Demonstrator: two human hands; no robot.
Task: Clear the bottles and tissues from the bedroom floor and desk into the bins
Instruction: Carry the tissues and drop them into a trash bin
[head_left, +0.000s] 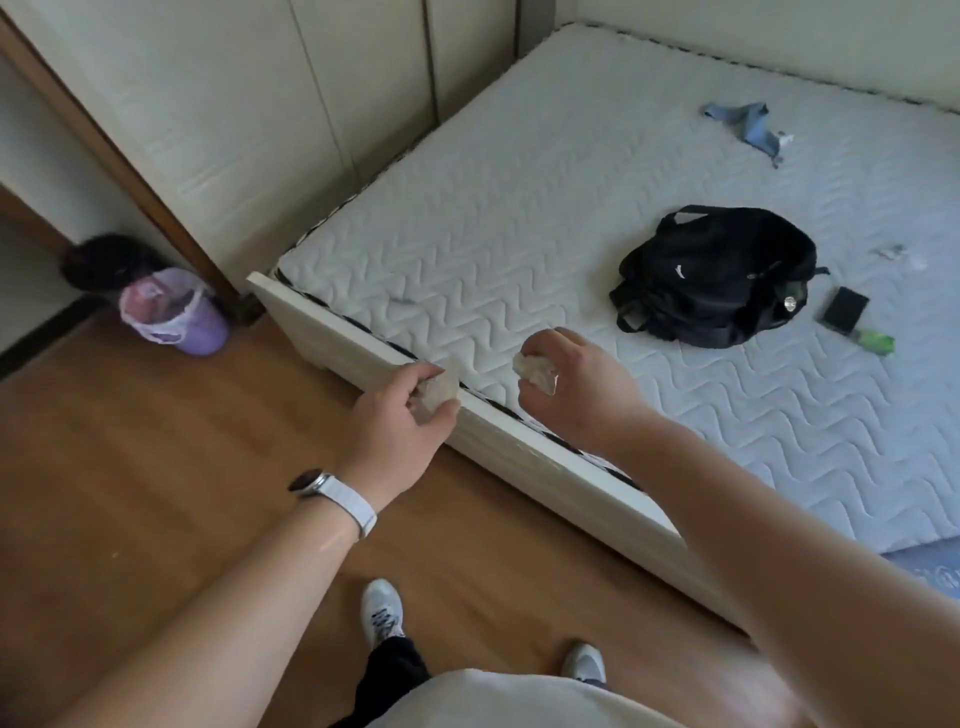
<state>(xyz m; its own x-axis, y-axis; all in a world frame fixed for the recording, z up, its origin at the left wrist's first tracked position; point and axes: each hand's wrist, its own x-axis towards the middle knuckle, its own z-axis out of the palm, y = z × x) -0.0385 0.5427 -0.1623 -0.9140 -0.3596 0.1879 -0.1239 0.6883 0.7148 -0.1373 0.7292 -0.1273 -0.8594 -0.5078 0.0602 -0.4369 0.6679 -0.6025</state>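
Tissue wads are held in both hands. I read the left wad (440, 391) as pinched in the curled fingers of the left hand (400, 415), directly over the white edge board of the bed (311, 322). The right wad (535, 371) is clamped in the curled fingers of the right hand (582, 387), above the mattress just inside that same edge. The hands are apart, side by side, and each grips its own wad. A white-strapped watch (332, 493) sits on the left wrist. The purple bin (179, 322), fitted with a pale liner, stands on the wooden floor (130, 467) just off the bed's near-left corner. A dark object (104, 262) lies beyond it, and it is too blurred for me to identify. On the bed, a black backpack (717, 275) lies mid-mattress. Just to its right are a flat black item (845, 308) and a green item (875, 341), possibly a small bottle, though I cannot confirm this. Crumpled white scraps (904, 257) lie further right on the bed. A blue cloth (743, 124) lies toward the bed's far side. My operator view also shows two shoes (382, 613) on the floor beside the bed.
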